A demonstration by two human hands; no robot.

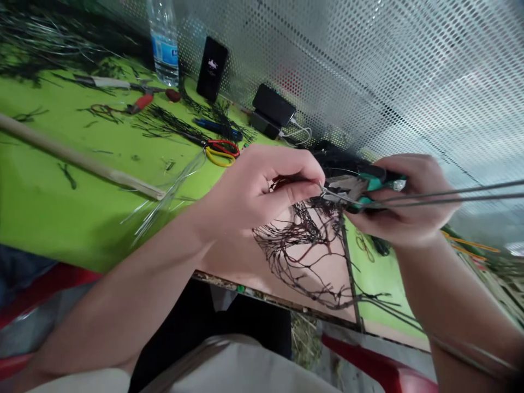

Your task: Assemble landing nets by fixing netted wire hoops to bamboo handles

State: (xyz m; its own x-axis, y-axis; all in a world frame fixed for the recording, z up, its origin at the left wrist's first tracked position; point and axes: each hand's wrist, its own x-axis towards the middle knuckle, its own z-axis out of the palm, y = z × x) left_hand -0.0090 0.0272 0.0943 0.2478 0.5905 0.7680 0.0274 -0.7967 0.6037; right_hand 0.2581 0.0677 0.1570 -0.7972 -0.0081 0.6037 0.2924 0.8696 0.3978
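Observation:
My left hand pinches the end of a grey wire between thumb and fingertips. In my right hand are pliers with green and black handles, their metal jaws beside the pinched wire end. Whether the jaws touch the wire I cannot tell. From there the two wire strands run off to the right edge. Below both hands, a mesh of dark twisted wire lies on a tan board. Part of the mesh is hidden behind my left hand.
A green table holds a wooden stick, scissors with red and yellow handles, red-handled pliers, a blue pen and wire bundles. Along a perforated metal wall stand a water bottle, a phone and a cabled black device.

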